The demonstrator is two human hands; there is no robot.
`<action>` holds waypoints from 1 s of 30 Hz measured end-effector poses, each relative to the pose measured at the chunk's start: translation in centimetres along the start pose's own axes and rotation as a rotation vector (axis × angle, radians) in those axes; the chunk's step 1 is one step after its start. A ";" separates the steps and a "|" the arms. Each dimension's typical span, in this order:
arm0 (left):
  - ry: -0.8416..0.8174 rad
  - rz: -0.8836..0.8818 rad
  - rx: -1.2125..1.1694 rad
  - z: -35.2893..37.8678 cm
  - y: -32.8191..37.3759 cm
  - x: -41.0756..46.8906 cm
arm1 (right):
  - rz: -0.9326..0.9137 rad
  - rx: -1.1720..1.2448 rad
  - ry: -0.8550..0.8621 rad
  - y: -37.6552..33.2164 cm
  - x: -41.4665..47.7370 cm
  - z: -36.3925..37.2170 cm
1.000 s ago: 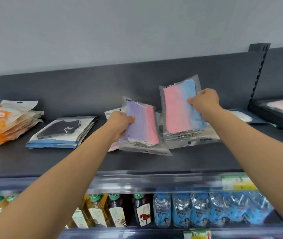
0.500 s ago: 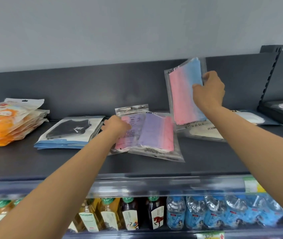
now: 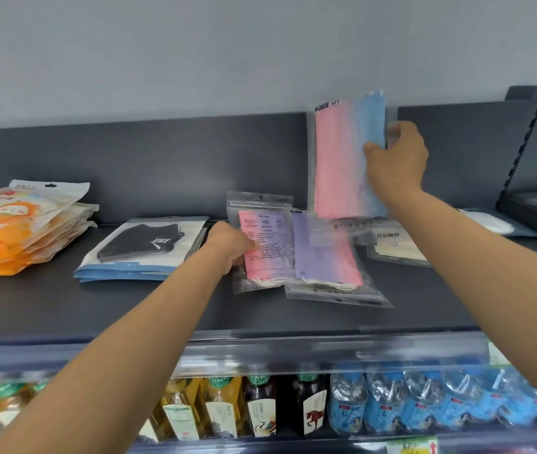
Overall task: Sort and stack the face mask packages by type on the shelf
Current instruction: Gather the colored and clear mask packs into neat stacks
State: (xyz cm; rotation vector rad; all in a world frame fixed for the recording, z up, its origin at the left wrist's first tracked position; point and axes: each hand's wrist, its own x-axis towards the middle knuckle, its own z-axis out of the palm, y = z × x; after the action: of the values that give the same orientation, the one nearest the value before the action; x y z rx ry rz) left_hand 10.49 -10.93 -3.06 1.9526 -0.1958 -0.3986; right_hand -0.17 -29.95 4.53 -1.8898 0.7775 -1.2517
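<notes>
Gathering the gradient masks — one pack aloft, two loose on the shelf

The right hand (image 3: 395, 158) pinches the pink-and-blue mask pack (image 3: 342, 158) by its right edge, thumb in front, and holds it upright, clear of the dark shelf (image 3: 129, 309) and above the pale pack (image 3: 395, 247) lying flat. The left hand (image 3: 229, 245) is closed on the left edge of the pink-and-lilac pack (image 3: 265, 247), whose printed back faces up; the lilac-and-pink pack (image 3: 326, 257) overlaps its right side. Orange packs (image 3: 15, 231) and black-mask packs (image 3: 142, 250) already sit stacked to the left. Next, I judge, the two overlapping packs want squaring into one pile and the lifted one laid on top. Compared with a second ago, the right hand has risen with its pack, and the left has let the lilac pack down flat — taking the one beneath.
</notes>
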 end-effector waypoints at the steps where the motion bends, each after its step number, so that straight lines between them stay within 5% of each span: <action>1: -0.009 0.004 -0.013 0.0 0.0 0.1 | 0.075 -0.009 -0.048 0.6 0.1 0.3; 5: -0.033 0.038 -0.053 0.0 -0.2 0.5 | 0.405 -0.107 -0.344 2.9 -0.9 1.2; 12: -0.004 0.138 -0.088 -0.1 -0.5 0.3 | 0.623 -0.229 -0.643 5.0 -3.9 1.8; 21: 0.023 0.197 -0.138 -1.2 -1.0 0.1 | 0.686 -0.313 -0.786 3.7 -4.5 2.6; 30: 0.254 0.312 -0.078 -4.8 -0.1 -0.4 | 0.588 -0.300 -0.641 4.2 -4.7 2.2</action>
State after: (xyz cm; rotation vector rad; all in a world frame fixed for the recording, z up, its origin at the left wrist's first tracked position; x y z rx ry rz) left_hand 11.87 -6.66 -1.32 1.8375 -0.3097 0.0457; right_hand -0.16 -28.02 -1.87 -1.9171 1.0798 -0.1521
